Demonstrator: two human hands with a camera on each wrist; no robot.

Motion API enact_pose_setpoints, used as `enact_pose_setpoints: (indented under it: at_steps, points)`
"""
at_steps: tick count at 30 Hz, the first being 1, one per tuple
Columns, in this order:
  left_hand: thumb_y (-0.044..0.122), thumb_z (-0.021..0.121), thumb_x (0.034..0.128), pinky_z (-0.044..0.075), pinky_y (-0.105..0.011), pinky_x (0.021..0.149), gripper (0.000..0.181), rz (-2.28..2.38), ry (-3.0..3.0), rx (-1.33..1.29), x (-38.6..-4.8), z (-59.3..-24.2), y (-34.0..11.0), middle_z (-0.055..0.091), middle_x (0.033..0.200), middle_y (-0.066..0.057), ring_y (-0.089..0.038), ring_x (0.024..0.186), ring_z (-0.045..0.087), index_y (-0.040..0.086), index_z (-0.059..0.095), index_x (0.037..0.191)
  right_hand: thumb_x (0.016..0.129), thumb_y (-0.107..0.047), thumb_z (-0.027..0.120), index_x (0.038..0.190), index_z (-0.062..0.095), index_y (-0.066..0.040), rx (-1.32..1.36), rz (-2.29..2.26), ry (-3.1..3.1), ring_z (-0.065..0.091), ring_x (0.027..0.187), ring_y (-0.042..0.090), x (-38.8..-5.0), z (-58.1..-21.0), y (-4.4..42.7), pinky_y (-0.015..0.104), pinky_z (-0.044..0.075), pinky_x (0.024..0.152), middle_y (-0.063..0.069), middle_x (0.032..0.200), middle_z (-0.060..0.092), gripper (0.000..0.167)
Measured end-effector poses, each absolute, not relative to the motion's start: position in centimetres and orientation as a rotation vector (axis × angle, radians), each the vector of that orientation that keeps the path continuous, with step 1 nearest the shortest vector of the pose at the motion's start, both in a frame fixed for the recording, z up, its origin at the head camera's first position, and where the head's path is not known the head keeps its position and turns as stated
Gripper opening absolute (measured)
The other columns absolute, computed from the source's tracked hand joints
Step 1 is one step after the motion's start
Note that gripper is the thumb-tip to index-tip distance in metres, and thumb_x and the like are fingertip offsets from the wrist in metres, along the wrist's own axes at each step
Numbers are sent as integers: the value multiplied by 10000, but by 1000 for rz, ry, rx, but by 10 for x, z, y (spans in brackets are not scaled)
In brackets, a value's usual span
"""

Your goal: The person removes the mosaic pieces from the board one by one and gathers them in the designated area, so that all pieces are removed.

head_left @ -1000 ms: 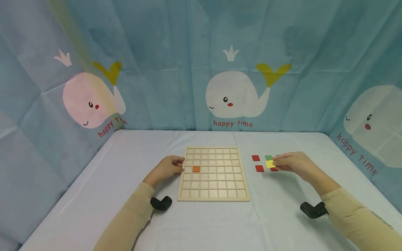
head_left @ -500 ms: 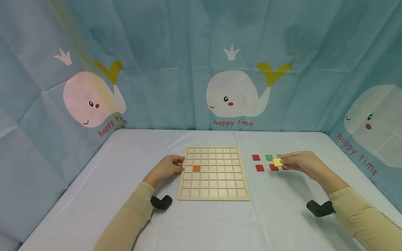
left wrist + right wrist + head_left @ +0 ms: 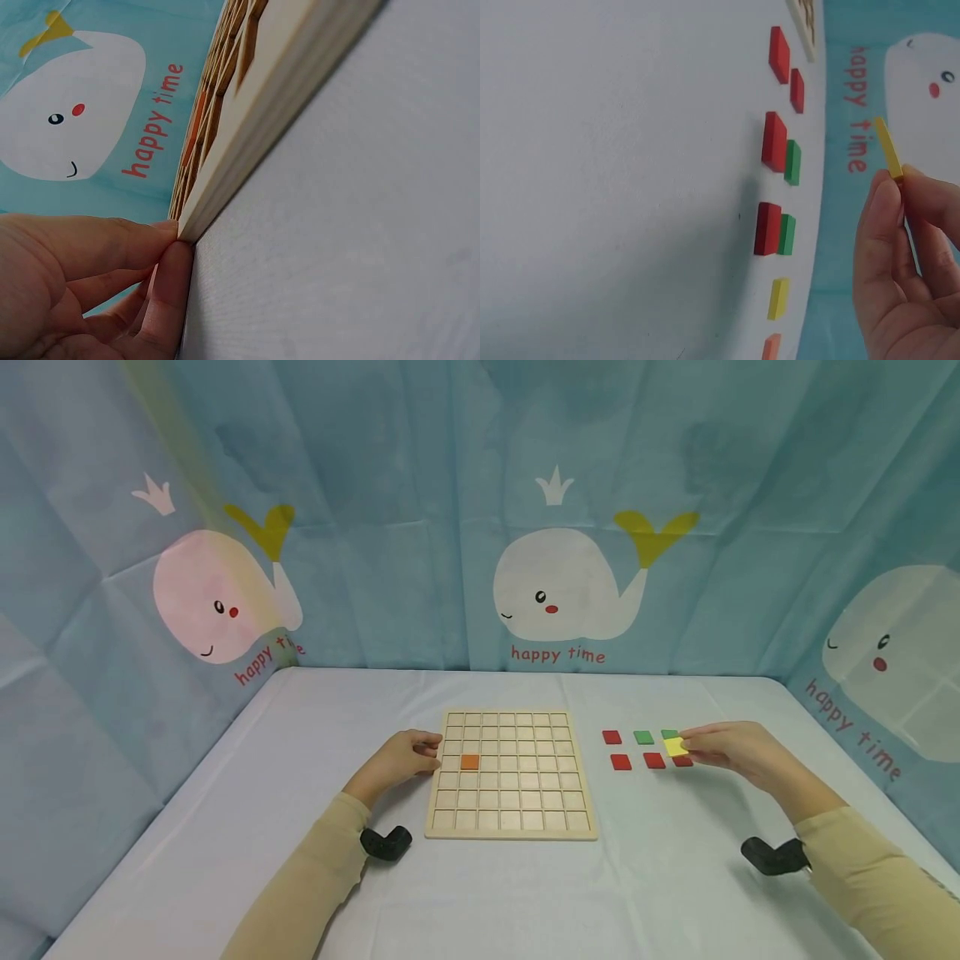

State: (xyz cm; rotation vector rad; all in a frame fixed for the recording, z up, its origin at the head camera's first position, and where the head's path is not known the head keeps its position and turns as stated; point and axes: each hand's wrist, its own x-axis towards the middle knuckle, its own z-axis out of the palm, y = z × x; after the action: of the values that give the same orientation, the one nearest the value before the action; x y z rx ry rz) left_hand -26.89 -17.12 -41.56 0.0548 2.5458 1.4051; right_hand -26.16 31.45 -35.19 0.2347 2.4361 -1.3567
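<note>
My left hand (image 3: 395, 763) is at the left edge of a square wooden grid board (image 3: 512, 834); in the left wrist view its thumb and fingertips (image 3: 174, 262) touch that edge. An orange tile (image 3: 469, 762) lies in one of the board's cells. To the right, my right hand (image 3: 738, 753) pinches a thin yellow tile (image 3: 675, 747) by its edge and holds it above the table, over the loose tiles. Below it are several red tiles (image 3: 621, 762) and green tiles (image 3: 643, 737).
In the right wrist view, a second yellow tile (image 3: 778, 298) and an orange tile (image 3: 771, 346) lie on the white tablecloth (image 3: 517, 902), further along the rows. A blue curtain (image 3: 375, 593) with whale prints hangs behind the table.
My right hand has moved right with the yellow tile, uncovering more of the red and green tiles. My left hand has stayed at the board's edge.
</note>
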Motion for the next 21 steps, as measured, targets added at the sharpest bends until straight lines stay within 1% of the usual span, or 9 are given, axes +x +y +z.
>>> enact_pose_setpoints:
  at_steps: [3,7,9,10,12,15,16,18,21]
  points:
    - [1,661,904,569,-297,846,486,1403,2544,44,-269,-416,-171,604,1230,-191,-226,1060,588,-48,546,1374,931,-337,700,1436,438,94,248,-1376,2422,668,879,21,-263,-354,319,296,568,910,216,1309,615,714]
    - [2,660,907,569,-298,847,486,1408,2535,37,-268,-416,-171,598,1237,-190,-224,1060,585,-44,545,1376,930,-304,705,1437,415,117,281,-1422,2379,679,874,38,-267,-357,327,287,574,892,55,1097,687,720]
    - [1,661,906,568,-296,846,487,1411,2535,36,-269,-416,-171,598,1236,-189,-224,1061,583,-43,545,1377,930,-294,708,1448,388,126,299,-1451,2353,684,869,47,-270,-359,333,283,578,877,15,1065,680,740]
    - [1,662,905,568,-295,843,487,1413,2537,35,-269,-416,-171,599,1233,-188,-224,1060,583,-43,546,1376,932,-293,704,1459,374,122,310,-1451,2352,681,862,42,-271,-360,335,273,579,868,41,1088,675,748]
    - [1,663,903,566,-290,834,487,1410,2542,36,-269,-417,-172,602,1227,-186,-224,1058,581,-43,548,1375,939,-287,696,1485,329,117,332,-1461,2345,672,852,33,-274,-363,341,252,580,850,164,1214,637,772]
    - [4,665,902,561,-286,823,487,1402,2548,43,-269,-417,-172,607,1221,-185,-224,1054,582,-42,550,1373,939,-291,694,1506,273,120,382,-1456,2346,652,820,13,-276,-368,348,222,579,816,293,1432,452,817]
    - [6,665,902,560,-286,820,487,1401,2548,44,-269,-417,-172,609,1219,-184,-223,1053,584,-41,551,1373,940,-288,692,1510,259,120,394,-1454,2349,643,813,6,-277,-369,350,212,577,809,307,1482,387,824]
    - [10,666,902,557,-285,816,487,1393,2552,47,-269,-417,-172,612,1215,-183,-220,1047,587,-39,552,1373,936,-291,696,1503,246,140,417,-1449,2353,634,798,9,-277,-371,353,205,576,796,335,1435,393,843]
    - [10,669,898,555,-283,813,488,1389,2558,40,-269,-416,-171,618,1209,-178,-216,1040,591,-36,556,1371,932,-283,700,1481,261,166,440,-1438,2365,634,781,29,-278,-373,359,205,578,784,274,1265,509,834]
